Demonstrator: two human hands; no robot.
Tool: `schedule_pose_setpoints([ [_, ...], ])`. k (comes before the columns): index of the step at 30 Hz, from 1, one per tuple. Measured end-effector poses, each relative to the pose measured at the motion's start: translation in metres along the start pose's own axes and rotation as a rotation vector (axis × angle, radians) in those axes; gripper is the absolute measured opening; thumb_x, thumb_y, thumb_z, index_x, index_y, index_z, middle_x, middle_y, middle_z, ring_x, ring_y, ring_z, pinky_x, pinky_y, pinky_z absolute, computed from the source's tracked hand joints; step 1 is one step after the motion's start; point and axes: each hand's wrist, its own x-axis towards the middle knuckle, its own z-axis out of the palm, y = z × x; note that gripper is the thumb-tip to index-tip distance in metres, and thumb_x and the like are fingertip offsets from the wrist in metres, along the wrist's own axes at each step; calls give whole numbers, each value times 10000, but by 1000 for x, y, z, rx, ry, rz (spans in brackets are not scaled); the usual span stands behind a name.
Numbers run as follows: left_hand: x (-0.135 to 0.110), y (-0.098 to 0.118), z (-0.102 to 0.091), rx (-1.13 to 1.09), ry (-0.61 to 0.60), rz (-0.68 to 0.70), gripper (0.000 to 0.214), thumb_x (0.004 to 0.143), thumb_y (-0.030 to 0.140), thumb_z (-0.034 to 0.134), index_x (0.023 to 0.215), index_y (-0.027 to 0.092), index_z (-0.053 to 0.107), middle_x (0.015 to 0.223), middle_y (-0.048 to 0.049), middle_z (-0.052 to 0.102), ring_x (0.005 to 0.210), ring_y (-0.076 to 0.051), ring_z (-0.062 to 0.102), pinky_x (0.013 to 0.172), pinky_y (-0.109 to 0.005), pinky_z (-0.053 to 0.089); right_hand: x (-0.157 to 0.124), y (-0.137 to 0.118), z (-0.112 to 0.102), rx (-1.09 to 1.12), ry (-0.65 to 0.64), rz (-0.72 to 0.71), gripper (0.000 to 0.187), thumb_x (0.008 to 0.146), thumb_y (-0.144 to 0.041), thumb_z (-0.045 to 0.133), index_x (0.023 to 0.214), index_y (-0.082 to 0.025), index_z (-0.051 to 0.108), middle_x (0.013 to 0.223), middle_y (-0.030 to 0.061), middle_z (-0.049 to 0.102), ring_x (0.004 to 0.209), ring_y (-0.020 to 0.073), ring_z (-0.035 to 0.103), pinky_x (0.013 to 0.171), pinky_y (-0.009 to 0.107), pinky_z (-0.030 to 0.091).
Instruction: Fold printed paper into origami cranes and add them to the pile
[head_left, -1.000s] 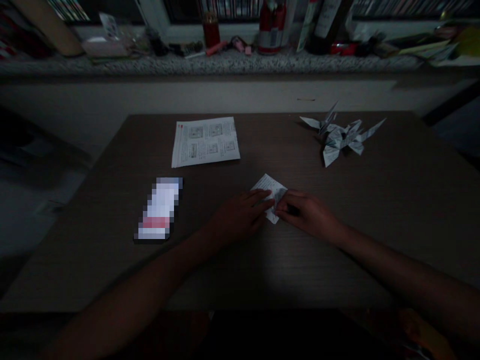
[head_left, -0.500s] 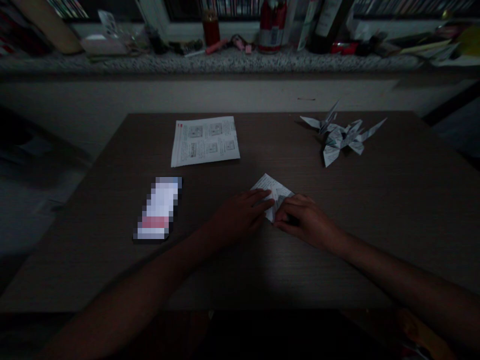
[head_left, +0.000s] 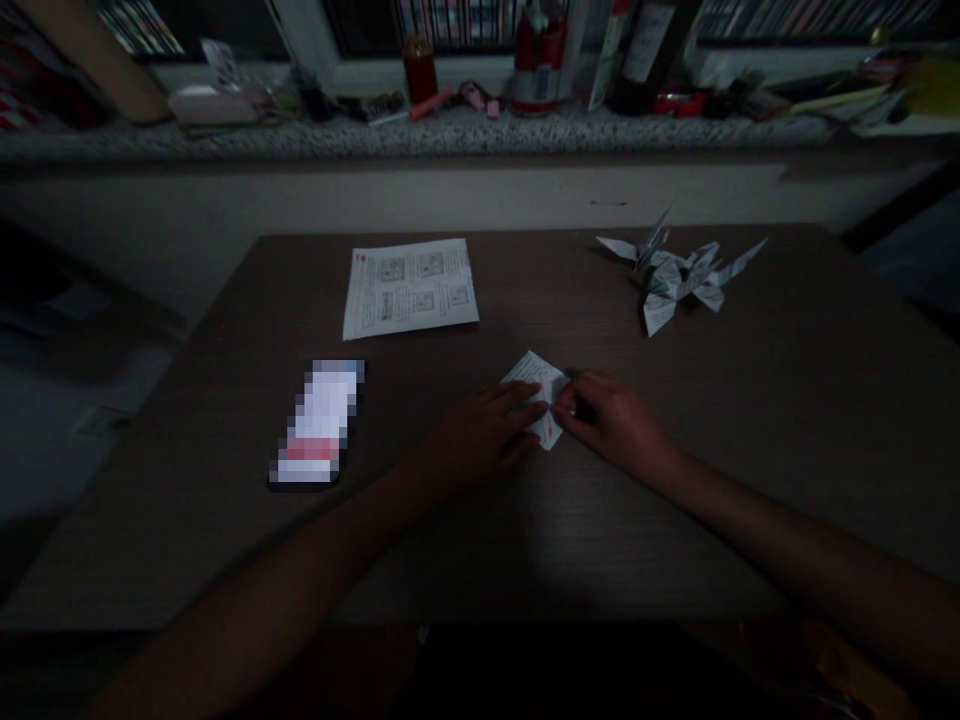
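Observation:
A small folded piece of printed paper (head_left: 531, 368) lies on the table in the middle of the head view, one corner pointing away from me. My left hand (head_left: 487, 425) rests flat on its left part, fingers stretched out across it. At its right edge my right hand (head_left: 611, 412) is closed in a pinch, thumb and fingertips on a folded flap near the centre. The lower corner shows a small red mark. My fingers hide part of the folds.
A phone (head_left: 319, 420) with a blurred lit screen lies to the left. Behind it is a flat printed sheet (head_left: 412, 290). Folded paper cranes (head_left: 682, 280) stand at the back right. A stone windowsill (head_left: 450, 130) crowded with bottles and small items runs beyond the table (head_left: 637, 560).
My right hand has moved slightly up and left, bringing the paper's right flap inward toward the centre. My left hand stays in place on the paper.

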Motion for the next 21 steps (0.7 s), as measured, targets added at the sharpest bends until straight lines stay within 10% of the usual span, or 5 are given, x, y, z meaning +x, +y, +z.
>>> schedule_pose_setpoints([
  [21, -2, -1, 0, -22, -2, -17, 407, 1054, 344, 525, 1433, 200, 569, 1587, -111, 488, 1437, -290, 491, 1170, -490, 447, 28, 27, -13, 23, 89, 73, 102, 920, -255, 629, 825, -221, 622, 812, 39, 657, 751, 206, 627, 706, 333, 468],
])
